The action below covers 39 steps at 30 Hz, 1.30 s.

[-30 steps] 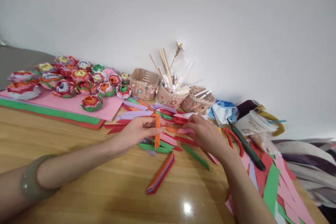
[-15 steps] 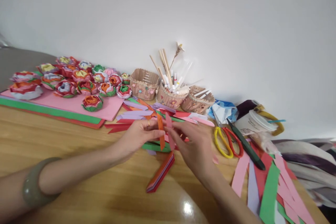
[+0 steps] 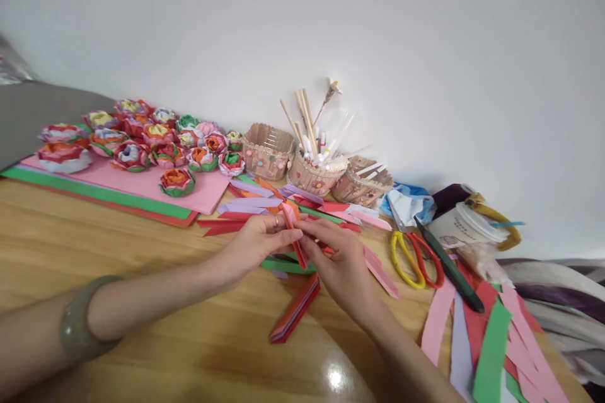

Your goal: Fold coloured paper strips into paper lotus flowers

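Observation:
Folded paper strips [image 3: 292,217], pink laid against orange, stand between my two hands. My left hand [image 3: 255,245], with a ring and a bracelet on that arm, pinches them from the left side. From the other side, the thumb and fingers of my right hand [image 3: 338,261] close on the same strips. Just below lies a small nested stack of folded strips [image 3: 295,308], orange, purple and red. Behind my hands is a loose pile of folded strips [image 3: 250,204] in several colours.
Layered paper flowers [image 3: 176,182] sit on coloured sheets [image 3: 208,195] at the left. Three decorated baskets [image 3: 268,157] line the wall, one with sticks and markers. To the right are scissors [image 3: 407,261], a dark green long tool [image 3: 454,271], a white cup [image 3: 466,227] and uncut strips [image 3: 491,346].
The pink strip, held apart to the right before, now lies against the orange one. My hands have come closer together. A pink folded strip shows right of my right hand. The view has shifted slightly.

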{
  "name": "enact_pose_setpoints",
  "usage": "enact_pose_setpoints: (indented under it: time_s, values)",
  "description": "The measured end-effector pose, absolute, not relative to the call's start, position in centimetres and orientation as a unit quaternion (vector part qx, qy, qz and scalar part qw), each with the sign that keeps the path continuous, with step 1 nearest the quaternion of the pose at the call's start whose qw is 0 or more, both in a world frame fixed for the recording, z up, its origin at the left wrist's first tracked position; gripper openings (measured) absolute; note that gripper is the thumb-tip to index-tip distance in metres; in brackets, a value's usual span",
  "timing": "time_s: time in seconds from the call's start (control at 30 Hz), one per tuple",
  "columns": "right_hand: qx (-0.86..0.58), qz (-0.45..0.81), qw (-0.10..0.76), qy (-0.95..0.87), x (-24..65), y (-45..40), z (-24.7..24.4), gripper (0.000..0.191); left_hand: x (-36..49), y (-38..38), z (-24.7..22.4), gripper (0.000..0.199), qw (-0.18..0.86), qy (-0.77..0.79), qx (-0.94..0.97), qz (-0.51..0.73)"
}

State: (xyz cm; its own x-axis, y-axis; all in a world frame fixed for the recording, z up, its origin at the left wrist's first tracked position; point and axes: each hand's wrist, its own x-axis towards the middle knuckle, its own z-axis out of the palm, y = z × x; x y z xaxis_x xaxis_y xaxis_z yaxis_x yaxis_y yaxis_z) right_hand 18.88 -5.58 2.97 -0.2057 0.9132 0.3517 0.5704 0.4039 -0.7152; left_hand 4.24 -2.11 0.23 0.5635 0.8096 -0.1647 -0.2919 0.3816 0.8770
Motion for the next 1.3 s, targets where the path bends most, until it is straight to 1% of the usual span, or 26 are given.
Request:
enact_pose_setpoints:
  time_s: [0.37,0.57,0.63,0.77,0.83,0.97,1.1,1.3]
  values:
    - [-0.468,0.017,0.353,-0.810,19.1,-5.8,1.9,0.020,4.2,-2.1,0.8,0.020,0.770,0.307,0.406,0.386]
    - [-0.484,0.017,0.379,-0.788,19.2,-5.7,2.3,0.013,4.1,-2.2,1.1,0.015,0.767,0.308,0.403,0.394]
    - [-0.502,0.033,0.399,-0.766,19.1,-5.6,2.6,0.010,4.1,-2.3,1.2,0.011,0.766,0.297,0.399,0.407]
    - [-0.499,0.174,0.418,-0.738,18.9,-5.6,2.5,0.007,4.1,-2.3,1.3,0.008,0.757,0.288,0.393,0.436]
    - [-0.504,0.219,0.424,-0.720,18.9,-5.6,2.3,0.007,4.1,-2.2,1.3,0.008,0.738,0.302,0.410,0.443]
    - [-0.525,0.259,0.442,-0.680,18.9,-5.8,2.3,0.010,3.9,-1.9,1.7,0.008,0.692,0.342,0.451,0.448]
    - [-0.524,0.288,0.452,-0.663,19.0,-5.8,2.5,0.010,3.9,-2.0,2.0,0.010,0.730,0.304,0.424,0.441]
    - [-0.507,0.302,0.441,-0.676,18.6,-5.7,2.5,0.008,4.1,-2.1,1.7,0.009,0.771,0.272,0.344,0.461]
